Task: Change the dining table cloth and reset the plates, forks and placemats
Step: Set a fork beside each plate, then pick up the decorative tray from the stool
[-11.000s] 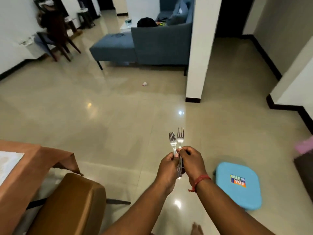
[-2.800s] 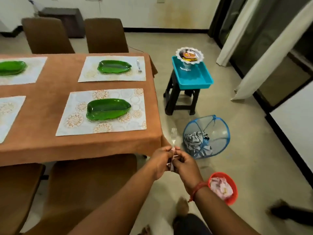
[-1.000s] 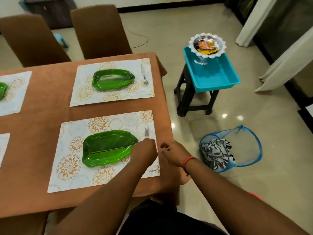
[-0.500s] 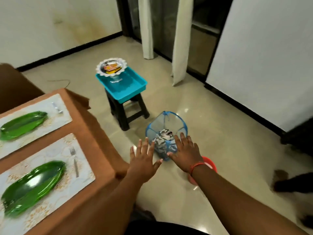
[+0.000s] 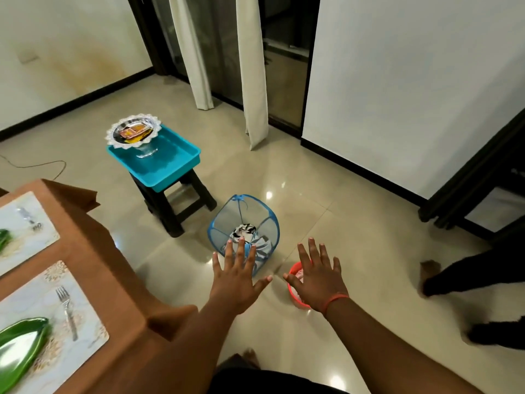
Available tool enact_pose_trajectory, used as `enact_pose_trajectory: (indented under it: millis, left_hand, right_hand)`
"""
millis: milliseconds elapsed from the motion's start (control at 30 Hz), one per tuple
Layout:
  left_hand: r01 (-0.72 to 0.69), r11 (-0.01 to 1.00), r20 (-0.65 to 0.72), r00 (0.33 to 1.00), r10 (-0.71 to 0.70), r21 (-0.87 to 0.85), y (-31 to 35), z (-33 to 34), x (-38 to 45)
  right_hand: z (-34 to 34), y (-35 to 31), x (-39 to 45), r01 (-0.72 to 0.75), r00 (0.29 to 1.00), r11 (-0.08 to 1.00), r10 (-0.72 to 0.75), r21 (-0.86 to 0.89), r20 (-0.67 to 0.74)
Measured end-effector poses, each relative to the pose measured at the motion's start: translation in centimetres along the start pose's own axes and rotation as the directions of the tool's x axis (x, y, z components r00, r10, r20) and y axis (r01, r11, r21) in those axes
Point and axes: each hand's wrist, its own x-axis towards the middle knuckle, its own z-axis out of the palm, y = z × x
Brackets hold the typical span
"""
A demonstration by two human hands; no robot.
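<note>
Both hands, left hand [image 5: 237,282] and right hand [image 5: 318,275], spread empty over mesh basket [image 5: 244,223] and red bowl [image 5: 295,291].

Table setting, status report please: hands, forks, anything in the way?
Left hand and right hand open, empty, spread over the floor. Near fork on its placemat beside the green plate. Nothing in the way.

The person's 2 forearms were bare, with no sleeves reaching into view. The left hand [image 5: 237,282] wore nothing: no ring, no band. The right hand [image 5: 319,277] had a thin orange-red thread band [image 5: 335,299] looped once around its wrist. At 6 o'clock in the view, dark clothing [image 5: 272,382] covered the lower body, and part of a bare foot [image 5: 250,355] showed just above it.
</note>
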Motion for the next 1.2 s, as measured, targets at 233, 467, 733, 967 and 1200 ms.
enact_pose_trajectory:
  millis: [233, 467, 733, 967, 1200]
  left_hand:
    - [-0.045, 0.999, 0.012, 0.999, 0.045, -0.01, -0.6, -0.1, 6.1]
    - [-0.162, 0.986, 0.065, 0.985, 0.159, 0.036, 3.8, 0.7, 12.7]
    - [-0.18, 0.983, 0.134, 0.976, 0.173, 0.044, 18.2, 1.2, 23.3]
    - [-0.158, 0.986, 0.196, 0.967, 0.165, -0.049, 31.3, 0.3, 30.1]
    - [-0.007, 0.999, 0.246, 0.969, 0.016, -0.037, 30.4, -1.0, 39.5]
  right_hand:
    - [-1.9, 0.4, 4.1, -0.06, 0.998, 0.998, 0.06, -0.002, 0.0]
    - [-2.3, 6.1, 6.9, -0.168, 0.985, 0.985, 0.167, 0.041, 0.036]
    - [-6.5, 21.1, 12.6, -0.194, 0.98, 0.979, 0.191, 0.065, 0.055]
    - [-12.5, 35.2, 17.0, -0.259, 0.963, 0.966, 0.257, 0.018, 0.075]
    - [-14.0, 36.9, 27.4, -0.163, 0.979, 0.987, 0.159, 0.015, 0.129]
